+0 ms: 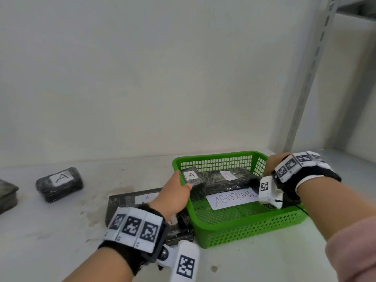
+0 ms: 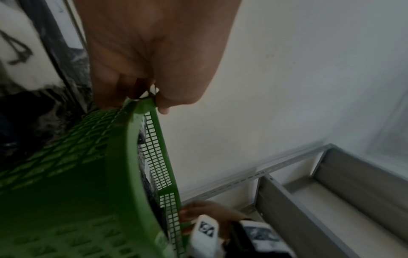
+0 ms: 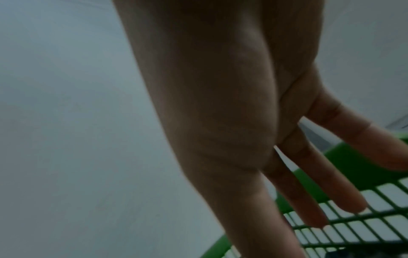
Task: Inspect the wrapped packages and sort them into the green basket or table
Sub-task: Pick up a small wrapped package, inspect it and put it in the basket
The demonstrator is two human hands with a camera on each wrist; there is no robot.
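Note:
The green basket (image 1: 219,156) stands on the white table (image 1: 50,237) with an "ABNORMAL" paper label (image 1: 234,198) inside. In it lie a small black wrapped package (image 1: 192,178) marked A and a long package (image 1: 227,178) with a red A. My left hand (image 1: 175,192) grips the basket's left rim, thumb inside; the left wrist view shows the left hand (image 2: 141,90) curled over the basket's rim (image 2: 123,157). My right hand (image 1: 271,162) rests at the far right corner; in the right wrist view its fingers (image 3: 309,192) lie straight against the basket's lattice wall (image 3: 353,160).
On the table left of the basket lie a package marked A (image 1: 60,184), a flat package with a blue A (image 1: 132,200) and another package (image 1: 7,195) at the frame's edge. A dark package (image 1: 179,235) sits under my left wrist. A grey shelf upright (image 1: 317,58) rises at the right.

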